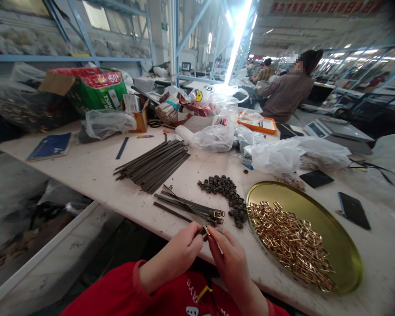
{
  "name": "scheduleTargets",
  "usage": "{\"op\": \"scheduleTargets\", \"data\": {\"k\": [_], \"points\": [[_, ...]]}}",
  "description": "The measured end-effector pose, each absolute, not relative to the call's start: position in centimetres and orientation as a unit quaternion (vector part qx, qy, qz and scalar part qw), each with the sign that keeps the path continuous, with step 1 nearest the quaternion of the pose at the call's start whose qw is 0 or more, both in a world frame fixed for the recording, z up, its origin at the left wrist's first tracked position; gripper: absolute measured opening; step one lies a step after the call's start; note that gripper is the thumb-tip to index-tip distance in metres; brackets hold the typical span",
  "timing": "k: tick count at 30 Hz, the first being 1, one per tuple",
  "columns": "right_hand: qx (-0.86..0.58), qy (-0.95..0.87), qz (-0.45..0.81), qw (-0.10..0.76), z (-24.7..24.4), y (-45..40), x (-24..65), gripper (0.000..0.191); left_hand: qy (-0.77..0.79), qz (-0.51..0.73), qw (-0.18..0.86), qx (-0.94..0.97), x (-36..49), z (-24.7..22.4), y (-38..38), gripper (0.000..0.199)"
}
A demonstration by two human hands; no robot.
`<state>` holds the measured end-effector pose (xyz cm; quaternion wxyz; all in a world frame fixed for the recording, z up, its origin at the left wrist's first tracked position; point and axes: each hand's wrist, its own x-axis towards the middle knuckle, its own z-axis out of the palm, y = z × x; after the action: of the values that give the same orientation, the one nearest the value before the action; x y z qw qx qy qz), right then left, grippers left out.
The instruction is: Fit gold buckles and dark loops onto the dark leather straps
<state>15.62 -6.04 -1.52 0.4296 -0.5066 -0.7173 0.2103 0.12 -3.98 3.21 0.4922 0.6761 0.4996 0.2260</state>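
At the table's near edge, my left hand (pixel 181 245) is closed on a dark strap (pixel 174 213) that runs out to the upper left. My right hand (pixel 228 252) pinches a gold buckle (pixel 206 230) at the strap's end, right beside the left fingertips. How far the strap passes through the buckle is hidden by my fingers. Just beyond lie a few straps with gold buckles (pixel 218 214) on them. A heap of small dark loops (pixel 232 197) sits behind my right hand. To the right, a round gold tray (pixel 345 259) holds many loose buckles (pixel 292 241).
A stack of plain dark straps (pixel 153 166) lies farther back. Around it are a blue notebook (pixel 51 145), a cardboard box (pixel 141 114) and plastic bags (pixel 273 153). Two dark phone-like slabs (pixel 353 210) rest behind the tray. A person (pixel 288 92) sits in the background.
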Motion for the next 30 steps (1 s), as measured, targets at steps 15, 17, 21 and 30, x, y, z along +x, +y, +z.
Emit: {"op": "scheduleTargets", "data": {"k": [15,17,21,30], "points": [[-0.493,-0.415,0.549,0.532,-1.6,-4.9,15.3,0.023,0.421,0.243,0.584,0.65,0.1,2.2,-3.8,0.042],[-0.461,-0.336,0.616,0.543,-2.1,-4.9,14.9,0.03,0.402,0.233,0.612,0.64,0.3,2.1,-3.4,0.039],[-0.441,-0.265,0.68,0.522,-3.2,-4.9,14.9,0.034,0.4,0.223,0.645,0.612,0.6,1.3,-2.4,0.027],[-0.683,-0.712,0.055,0.152,-3.2,1.0,22.6,0.02,0.449,0.241,0.675,0.534,1.2,0.7,-1.0,0.028]]}}
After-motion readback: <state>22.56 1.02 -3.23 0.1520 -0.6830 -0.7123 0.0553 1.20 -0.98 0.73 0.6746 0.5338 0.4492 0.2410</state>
